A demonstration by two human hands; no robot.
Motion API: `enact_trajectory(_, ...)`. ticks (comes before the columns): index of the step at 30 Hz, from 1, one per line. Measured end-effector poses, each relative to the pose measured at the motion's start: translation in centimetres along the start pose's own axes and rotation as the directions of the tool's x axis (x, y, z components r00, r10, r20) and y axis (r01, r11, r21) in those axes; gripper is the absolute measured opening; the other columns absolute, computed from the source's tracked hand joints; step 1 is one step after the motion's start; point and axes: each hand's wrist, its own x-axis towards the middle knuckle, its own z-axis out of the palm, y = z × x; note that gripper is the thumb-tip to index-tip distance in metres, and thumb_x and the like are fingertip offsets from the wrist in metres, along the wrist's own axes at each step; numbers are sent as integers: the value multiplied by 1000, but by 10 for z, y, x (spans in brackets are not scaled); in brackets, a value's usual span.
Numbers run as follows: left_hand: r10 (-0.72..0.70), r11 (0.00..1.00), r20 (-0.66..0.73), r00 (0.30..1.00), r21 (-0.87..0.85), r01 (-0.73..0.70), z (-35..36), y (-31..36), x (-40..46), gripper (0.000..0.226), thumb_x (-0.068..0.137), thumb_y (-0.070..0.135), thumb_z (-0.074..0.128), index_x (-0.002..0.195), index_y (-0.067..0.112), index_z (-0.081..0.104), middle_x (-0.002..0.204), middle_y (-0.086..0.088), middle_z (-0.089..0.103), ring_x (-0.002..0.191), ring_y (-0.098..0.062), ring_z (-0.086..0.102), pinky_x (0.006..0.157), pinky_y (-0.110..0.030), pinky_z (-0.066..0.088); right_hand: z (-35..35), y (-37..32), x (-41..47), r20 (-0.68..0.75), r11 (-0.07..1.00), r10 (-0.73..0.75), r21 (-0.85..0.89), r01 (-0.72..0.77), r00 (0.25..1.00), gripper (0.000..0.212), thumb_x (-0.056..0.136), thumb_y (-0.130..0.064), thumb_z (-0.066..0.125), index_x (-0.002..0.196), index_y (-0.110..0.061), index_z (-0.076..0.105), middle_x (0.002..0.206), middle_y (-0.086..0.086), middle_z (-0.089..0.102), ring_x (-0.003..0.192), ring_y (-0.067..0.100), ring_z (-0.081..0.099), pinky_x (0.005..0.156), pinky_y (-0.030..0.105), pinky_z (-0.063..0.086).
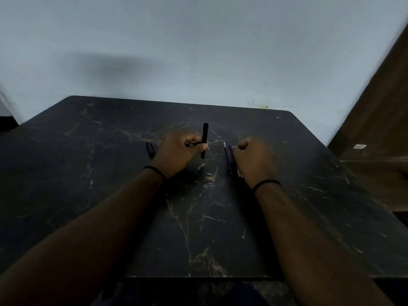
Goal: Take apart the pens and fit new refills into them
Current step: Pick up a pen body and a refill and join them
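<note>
A black pen (204,140) is standing nearly upright above the middle of the dark marble table (88,173), toward its far edge, pinched in the left hand (178,151). The right hand (251,157) is curling its fingers around thin blue refills (227,156) lying just beside it. A black cap (150,149) is lying left of the left hand.

Counter (220,217): black top like marble, with thin gold and white veins; the far corners are rounded.
Wall (198,51): plain pale grey-blue, directly behind the counter; a soft dark shadow lies on its left part.
Marks (262,106): few small dark and greenish spots low on the wall.
Wooden panel (379,111): brown, at the right edge, leaning in the view.
</note>
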Motion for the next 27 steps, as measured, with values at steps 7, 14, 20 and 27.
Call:
enact_trajectory(7, -37, 999, 3, 999, -3, 37, 0, 4, -1, 10, 86, 24, 74, 90, 16, 78, 90, -2, 77, 84, -20, 72, 83, -45, 58, 5, -7, -6, 29, 987, -86, -135, 89, 996, 27, 92, -32, 59, 82, -12, 73, 81, 6, 69, 78, 26, 66, 69, 32, 52)
enact_trajectory(14, -55, 998, 31, 998, 1, 55, -2, 10, -1, 13, 87, 24, 72, 94, 15, 77, 95, 1, 76, 89, -13, 71, 87, -38, 57, 12, -13, -11, 40, 946, -131, -293, 137, 991, 27, 94, -35, 59, 95, -11, 72, 98, 9, 70, 91, 27, 67, 76, 36, 55)
enact_trajectory(20, -52, 998, -64, 997, -45, 49, -3, 11, 0, 6, 86, 18, 74, 92, 18, 75, 82, 9, 73, 73, 4, 65, 74, -14, 52, 23, -28, -23, 46, 898, -248, -364, 248, 968, 27, 89, -39, 62, 90, -12, 67, 93, 9, 69, 88, 30, 67, 63, 31, 39)
enact_trajectory(27, 11, 1000, -217, 976, 30, -4, -15, 1, 7, 4, 86, 22, 73, 88, 20, 76, 75, 11, 68, 65, 6, 61, 63, -10, 44, 22, -42, -28, 26, 959, -239, -149, 240, 971, 36, 86, -35, 52, 57, -13, 49, 52, -2, 45, 44, 14, 42, 44, 24, 26)
